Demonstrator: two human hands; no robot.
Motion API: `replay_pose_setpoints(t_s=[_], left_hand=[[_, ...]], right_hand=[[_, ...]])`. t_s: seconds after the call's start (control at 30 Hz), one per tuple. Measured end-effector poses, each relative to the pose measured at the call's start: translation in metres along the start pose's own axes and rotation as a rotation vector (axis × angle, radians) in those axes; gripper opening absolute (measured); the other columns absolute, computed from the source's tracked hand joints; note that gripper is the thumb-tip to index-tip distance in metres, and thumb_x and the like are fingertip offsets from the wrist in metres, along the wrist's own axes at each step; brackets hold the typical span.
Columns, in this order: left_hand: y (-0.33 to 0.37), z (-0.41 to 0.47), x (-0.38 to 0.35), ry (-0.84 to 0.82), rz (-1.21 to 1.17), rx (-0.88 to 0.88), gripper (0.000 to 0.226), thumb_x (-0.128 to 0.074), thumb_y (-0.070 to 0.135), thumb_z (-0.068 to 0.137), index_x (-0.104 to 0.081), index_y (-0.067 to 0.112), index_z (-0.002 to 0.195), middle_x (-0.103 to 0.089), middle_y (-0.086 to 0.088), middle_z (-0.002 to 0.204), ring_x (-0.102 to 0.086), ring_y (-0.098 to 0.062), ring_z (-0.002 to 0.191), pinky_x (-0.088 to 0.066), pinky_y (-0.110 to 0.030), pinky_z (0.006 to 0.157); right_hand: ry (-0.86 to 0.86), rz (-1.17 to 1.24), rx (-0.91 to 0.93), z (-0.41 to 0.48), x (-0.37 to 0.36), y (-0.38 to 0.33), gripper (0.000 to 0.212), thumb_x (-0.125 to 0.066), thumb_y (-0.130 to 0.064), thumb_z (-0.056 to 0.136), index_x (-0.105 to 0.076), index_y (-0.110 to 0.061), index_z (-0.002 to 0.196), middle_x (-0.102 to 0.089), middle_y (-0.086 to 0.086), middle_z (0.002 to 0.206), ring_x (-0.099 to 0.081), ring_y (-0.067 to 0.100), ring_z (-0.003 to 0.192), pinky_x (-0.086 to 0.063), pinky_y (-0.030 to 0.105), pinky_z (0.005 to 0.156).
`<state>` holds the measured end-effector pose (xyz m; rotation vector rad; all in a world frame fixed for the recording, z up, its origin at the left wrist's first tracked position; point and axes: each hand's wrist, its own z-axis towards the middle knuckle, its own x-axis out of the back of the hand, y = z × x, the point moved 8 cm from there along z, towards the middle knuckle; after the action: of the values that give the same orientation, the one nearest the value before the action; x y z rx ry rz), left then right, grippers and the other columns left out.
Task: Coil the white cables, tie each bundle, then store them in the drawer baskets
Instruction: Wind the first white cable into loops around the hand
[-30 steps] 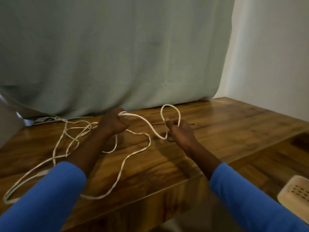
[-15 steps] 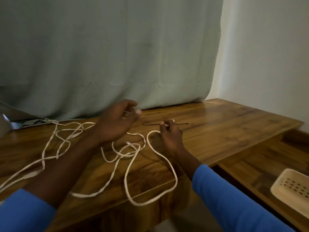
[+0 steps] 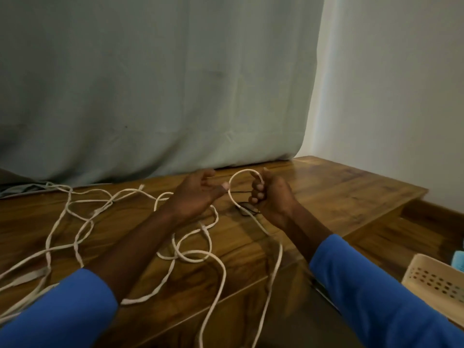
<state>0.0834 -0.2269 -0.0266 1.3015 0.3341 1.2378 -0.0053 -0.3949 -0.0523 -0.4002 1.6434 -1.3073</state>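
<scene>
I am looking down at a brown wood-grain tabletop (image 3: pixel 326 187) with a pale green cloth curtain (image 3: pixel 160 84) hanging behind it, and I judge the job to be at its very start. My right hand (image 3: pixel 272 195) is curled into a fist around the long white braided cable (image 3: pixel 190 257), with one small loop arching up out of the top of the fist toward the left hand; that single loop is the only coil I can see. My left hand (image 3: pixel 198 193) is open, palm up with the fingers loosely spread, its fingertips right at the loop but not gripping anything that I can make out. The rest of the cable sprawls in loose tangled curves across the left and middle of the table, and two strands trail over the front edge out of view. Whether this is one cable or several I cannot tell. A thin black cord (image 3: pixel 244 205) lies on the table just below the right fist. Nothing is tied, and nothing is stored: the cream perforated plastic basket (image 3: pixel 437 285) at lower right shows no cable in the part I can see. No brand, label or writing is readable anywhere.
</scene>
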Motion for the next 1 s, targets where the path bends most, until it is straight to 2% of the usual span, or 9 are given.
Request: replay_pose_setpoints(t_s=[0.07, 0.13, 0.23, 0.4, 0.5, 0.6, 0.7, 0.83, 1.0], left_hand=[[-0.008, 0.003, -0.019, -0.044, -0.04, -0.045, 0.045, -0.07, 0.04, 0.096, -0.057, 0.021, 0.136, -0.066, -0.003, 0.116, -0.065, -0.012, 0.098, -0.05, -0.026, 0.074], [-0.022, 0.007, -0.035, -0.06, -0.29, 0.024, 0.017, -0.059, 0.03, 0.104, -0.069, 0.017, 0.11, -0.074, -0.013, 0.092, -0.066, -0.014, 0.072, -0.046, -0.028, 0.064], [-0.032, 0.017, -0.044, -0.115, -0.615, 0.126, 0.031, -0.049, 0.029, 0.109, -0.066, 0.013, 0.088, -0.047, 0.001, 0.052, -0.045, -0.011, 0.042, -0.044, -0.033, 0.062], [-0.016, 0.032, -0.013, 0.038, -0.344, -0.084, 0.031, -0.044, 0.021, 0.109, -0.067, 0.006, 0.093, -0.038, 0.009, 0.052, -0.031, -0.005, 0.042, -0.025, -0.021, 0.041], [-0.018, 0.032, -0.002, 0.162, -0.363, -0.16, 0.035, -0.05, 0.019, 0.106, -0.066, 0.023, 0.075, -0.038, 0.011, 0.051, -0.031, -0.004, 0.042, -0.025, -0.018, 0.04], [-0.023, 0.032, -0.004, 0.107, -0.499, -0.102, 0.035, -0.059, 0.021, 0.103, -0.07, 0.021, 0.07, -0.036, 0.004, 0.051, -0.03, -0.009, 0.04, -0.026, -0.022, 0.041], [-0.028, 0.021, -0.019, -0.049, -0.51, -0.084, 0.033, -0.067, 0.017, 0.098, -0.076, 0.02, 0.066, -0.047, -0.004, 0.054, -0.039, -0.01, 0.039, -0.036, -0.025, 0.047], [-0.034, 0.008, -0.037, -0.226, -0.52, -0.02, 0.02, -0.076, 0.029, 0.087, -0.077, 0.009, 0.091, -0.055, -0.001, 0.059, -0.048, -0.01, 0.047, -0.055, -0.041, 0.069], [-0.015, -0.002, -0.055, -0.398, -0.865, 0.129, 0.034, -0.07, 0.012, 0.082, -0.071, 0.003, 0.115, -0.072, -0.016, 0.085, -0.072, -0.022, 0.071, -0.063, -0.038, 0.06]], right_hand=[[-0.12, -0.07, -0.05, -0.003, -0.014, 0.001, 0.031, -0.038, -0.027, 0.11, -0.05, -0.016, 0.083, -0.031, -0.005, 0.052, -0.024, 0.009, 0.042, -0.029, 0.023, 0.043], [-0.209, -0.15, -0.074, -0.007, -0.027, 0.0, 0.037, -0.038, -0.032, 0.11, -0.047, -0.018, 0.077, -0.028, -0.006, 0.049, -0.023, 0.008, 0.04, -0.028, 0.023, 0.042], [-0.348, -0.322, -0.142, -0.018, -0.042, 0.002, 0.04, -0.037, -0.043, 0.109, -0.059, -0.018, 0.087, -0.026, -0.006, 0.049, -0.023, 0.009, 0.041, -0.028, 0.025, 0.045], [-0.503, -0.162, -0.323, -0.038, -0.057, 0.006, 0.03, -0.035, -0.024, 0.107, -0.061, -0.011, 0.097, -0.042, -0.002, 0.064, -0.038, 0.012, 0.057, -0.046, 0.03, 0.064], [-0.591, -0.102, -0.392, -0.043, -0.065, 0.017, 0.026, -0.038, -0.023, 0.103, -0.055, -0.016, 0.085, -0.032, -0.006, 0.063, -0.022, 0.009, 0.054, -0.032, 0.025, 0.055], [-0.704, 0.052, -0.346, -0.051, -0.077, 0.016, 0.028, -0.038, -0.023, 0.101, -0.053, -0.018, 0.078, -0.026, -0.008, 0.056, -0.015, 0.009, 0.051, -0.026, 0.022, 0.048], [-0.626, 0.336, -0.163, -0.044, -0.081, -0.01, 0.032, -0.037, -0.02, 0.101, -0.054, -0.016, 0.075, -0.035, -0.006, 0.052, -0.026, 0.008, 0.044, -0.028, 0.024, 0.048], [-0.406, 0.538, 0.121, -0.016, -0.062, -0.071, 0.021, -0.042, -0.014, 0.096, -0.054, -0.016, 0.079, -0.058, 0.0, 0.067, -0.045, 0.012, 0.052, -0.032, 0.025, 0.059], [-0.264, 0.573, 0.23, 0.015, -0.041, -0.106, 0.023, -0.037, -0.013, 0.105, -0.057, -0.015, 0.094, -0.077, 0.01, 0.102, -0.07, 0.017, 0.073, -0.039, 0.022, 0.064]])
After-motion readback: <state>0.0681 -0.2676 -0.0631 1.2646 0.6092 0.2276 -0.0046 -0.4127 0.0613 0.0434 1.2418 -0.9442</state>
